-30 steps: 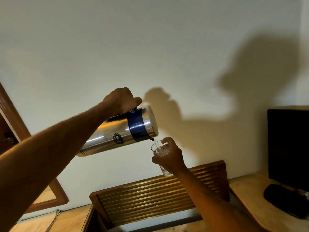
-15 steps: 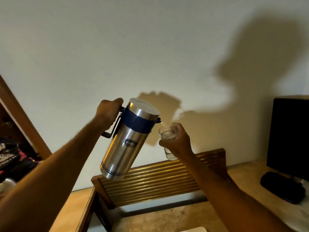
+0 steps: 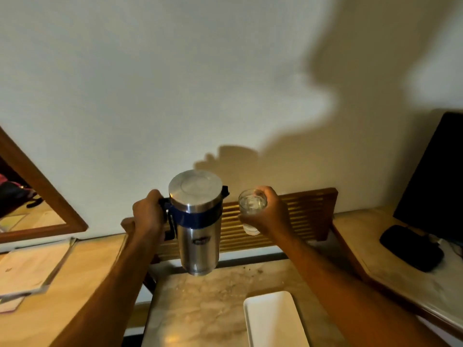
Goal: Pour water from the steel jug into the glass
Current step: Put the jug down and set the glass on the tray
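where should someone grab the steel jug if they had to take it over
By the dark side handle, coming from the jug's left. It hangs upright above the table, its smooth round body offers little purchase, and the left hand already wraps that handle.

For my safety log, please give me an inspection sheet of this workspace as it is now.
Surface: marble-look table top, specks near back edge.
Job's things: steel jug upright, held above table; glass holding water, held in the air.
Clutter: white tray; papers at left.
Grippers: left hand on jug handle; right hand around glass.
Cables: thin leads beside black pouch.
Surroundings: wall, slatted wooden panel, dark monitor, framed mirror.
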Available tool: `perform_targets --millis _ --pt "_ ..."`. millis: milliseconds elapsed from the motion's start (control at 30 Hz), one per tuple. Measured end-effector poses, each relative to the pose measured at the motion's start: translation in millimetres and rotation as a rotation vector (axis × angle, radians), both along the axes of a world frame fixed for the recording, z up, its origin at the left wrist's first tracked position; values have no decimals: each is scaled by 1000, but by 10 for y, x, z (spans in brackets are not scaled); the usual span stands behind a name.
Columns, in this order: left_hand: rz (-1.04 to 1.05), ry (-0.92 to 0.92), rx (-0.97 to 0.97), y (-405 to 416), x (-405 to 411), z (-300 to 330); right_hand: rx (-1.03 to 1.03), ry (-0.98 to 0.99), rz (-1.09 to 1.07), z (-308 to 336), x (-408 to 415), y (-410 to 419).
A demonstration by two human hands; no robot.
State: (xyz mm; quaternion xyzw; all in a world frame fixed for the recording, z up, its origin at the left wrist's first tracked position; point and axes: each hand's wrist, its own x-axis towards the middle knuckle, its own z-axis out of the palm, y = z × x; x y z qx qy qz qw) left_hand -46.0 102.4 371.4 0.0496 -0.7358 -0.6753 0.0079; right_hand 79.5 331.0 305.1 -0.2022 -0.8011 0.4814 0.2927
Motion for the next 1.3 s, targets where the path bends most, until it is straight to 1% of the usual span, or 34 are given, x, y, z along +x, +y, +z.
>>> perform_targets --millis 100,300,367,500,600,733,867,1133,1300 --pt "56 -56 89 -51 30 -612 -3 -116 -33 -596 3 -36" --pt "117 -172 163 -248 70 -2001 -50 -370 -91 -1985 156 -98" --pt "132 -179 201 -304 120 -2410 -54 -451 -92 -2381 222 -128" --pt "104 -332 218 -433 209 -3297 -63 -569 -53 -3191 368 -184" --pt "121 -377 232 -518 296 -3784 -53 -666 -42 -3613 477 -212" --pt "153 -381 251 -596 366 -4168 -72 -763 -46 -3969 570 -278" --pt "168 -353 303 -661 384 -4374 -76 -803 -43 -4133 604 -323" --pt "86 -354 325 -754 204 -4410 -52 -839 -48 -4284 545 -413" --pt "18 -336 269 -857 140 -4447 -52 -841 -45 -4320 493 -477"
